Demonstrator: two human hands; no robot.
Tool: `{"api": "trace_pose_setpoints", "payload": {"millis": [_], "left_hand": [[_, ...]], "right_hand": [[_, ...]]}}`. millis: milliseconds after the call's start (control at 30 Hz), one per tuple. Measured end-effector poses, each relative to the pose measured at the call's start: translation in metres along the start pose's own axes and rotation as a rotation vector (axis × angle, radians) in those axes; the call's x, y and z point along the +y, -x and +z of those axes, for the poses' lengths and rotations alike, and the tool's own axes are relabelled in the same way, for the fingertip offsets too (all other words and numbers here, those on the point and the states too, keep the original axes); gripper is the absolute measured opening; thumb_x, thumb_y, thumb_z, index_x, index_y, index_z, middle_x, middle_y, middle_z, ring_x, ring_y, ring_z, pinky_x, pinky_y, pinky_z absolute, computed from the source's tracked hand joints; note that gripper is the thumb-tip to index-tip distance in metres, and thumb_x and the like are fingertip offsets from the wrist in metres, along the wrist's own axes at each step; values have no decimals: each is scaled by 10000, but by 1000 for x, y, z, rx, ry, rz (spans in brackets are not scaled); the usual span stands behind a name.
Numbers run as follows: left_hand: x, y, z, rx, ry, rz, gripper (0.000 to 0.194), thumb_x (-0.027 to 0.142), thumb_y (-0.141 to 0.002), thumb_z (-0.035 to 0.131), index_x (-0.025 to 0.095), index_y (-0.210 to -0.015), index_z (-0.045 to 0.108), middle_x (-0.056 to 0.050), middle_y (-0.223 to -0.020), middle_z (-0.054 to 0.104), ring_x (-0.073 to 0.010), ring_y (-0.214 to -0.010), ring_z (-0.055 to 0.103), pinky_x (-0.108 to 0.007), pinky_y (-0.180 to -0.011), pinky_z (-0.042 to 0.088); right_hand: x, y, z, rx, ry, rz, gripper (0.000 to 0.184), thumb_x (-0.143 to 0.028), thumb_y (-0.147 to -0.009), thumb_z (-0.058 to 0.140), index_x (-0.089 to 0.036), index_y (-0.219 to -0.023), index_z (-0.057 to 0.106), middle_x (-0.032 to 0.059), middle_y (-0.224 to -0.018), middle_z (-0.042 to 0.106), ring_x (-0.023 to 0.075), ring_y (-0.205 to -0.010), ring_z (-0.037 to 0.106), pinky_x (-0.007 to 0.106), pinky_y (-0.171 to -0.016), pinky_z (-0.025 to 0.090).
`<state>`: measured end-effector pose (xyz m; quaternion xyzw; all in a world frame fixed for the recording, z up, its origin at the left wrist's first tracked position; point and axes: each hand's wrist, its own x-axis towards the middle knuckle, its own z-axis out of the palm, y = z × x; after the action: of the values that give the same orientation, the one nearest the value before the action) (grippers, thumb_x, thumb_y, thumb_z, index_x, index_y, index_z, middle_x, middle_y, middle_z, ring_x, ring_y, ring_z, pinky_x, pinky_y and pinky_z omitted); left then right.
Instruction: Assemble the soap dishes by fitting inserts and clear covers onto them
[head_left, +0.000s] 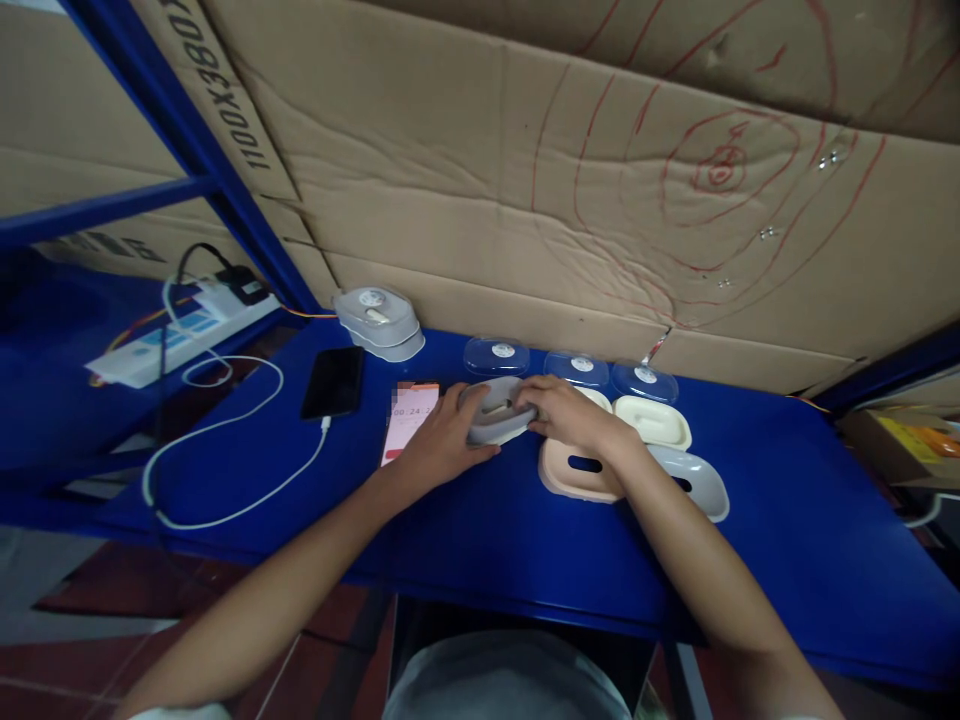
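Holds a grey dish (495,420) between the left hand (448,430) and the right hand (559,408), around the middle of the desk (465,530), nearer the far edge than the near edge. Grasps the dish's left end with the left hand, thumb toward the near edge. Grips the right end with the right hand, fingertips at the rim. Cannot tell whether lifted or touching the desk.

Just beside the dish, toward the desk's right edge, a peach slotted tray (559,468), then a cream dish (652,422) and a grey slotted tray (701,485), both trays partly behind the right forearm (691,550). Along the far edge, in a row, three clear lids (480,353), each with a round label. Toward the far left corner, a grey lidded box (382,328). Left of the left hand, a lit phone (409,420), partly covered, and a black phone (334,382), plugged into a white cable (217,525). Near the left edge, a power strip (180,345). Behind the far edge, cardboard (450,150) with red rings.
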<state>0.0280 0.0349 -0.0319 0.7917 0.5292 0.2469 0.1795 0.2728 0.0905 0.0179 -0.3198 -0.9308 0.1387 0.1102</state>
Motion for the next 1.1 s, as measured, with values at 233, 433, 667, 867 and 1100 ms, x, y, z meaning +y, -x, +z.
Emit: {"api": "trace_pose_setpoints", "payload": {"millis": [233,433,667,867,1100], "left_hand": [[8,-2,-4,58,102,28,688,338,-786,828,266,-1400,528,-123,-1419,558,-361,-1315,579,-538,-1115,476],[14,-10,-10,223,594,-126,883,457,-720,902,281,-1449,436,-119,-1455,571,-326,-1303,592,-473,-1073,491],[24,-17,-16,114,1651,-504,423,296,-903,765,208,-1294,630,-91,-1210,756,-235,-1108,716,-379,-984,576],[22,-20,-17,118,1771,-525,280,104,-910,671,148,-1182,723,-73,-1076,811,-220,-971,765,-339,-881,616],[20,-20,-15,138,1791,-436,357,76,-877,725,140,-1228,731,-69,-1068,821,-200,-942,772,-295,-850,609]], "right_hand": [[-20,-2,6,-16,62,-17,450,-67,-803,807,-179,-1212,659,171,-1394,631,347,-1320,562,496,-1059,415],[-23,-3,-6,140,89,-68,407,-71,-926,673,-224,-1303,653,99,-1325,727,278,-1262,656,475,-1101,379],[-28,-6,-3,254,235,-96,344,-138,-982,632,-225,-1313,662,123,-1396,695,290,-1327,614,538,-1174,323],[-25,-9,6,260,239,-139,539,-99,-955,611,-206,-1479,543,134,-1495,614,288,-1421,534,554,-1258,245],[-23,-6,4,250,35,-119,784,-218,-928,734,-273,-1613,356,127,-1577,529,268,-1493,461,587,-1294,187]]}}
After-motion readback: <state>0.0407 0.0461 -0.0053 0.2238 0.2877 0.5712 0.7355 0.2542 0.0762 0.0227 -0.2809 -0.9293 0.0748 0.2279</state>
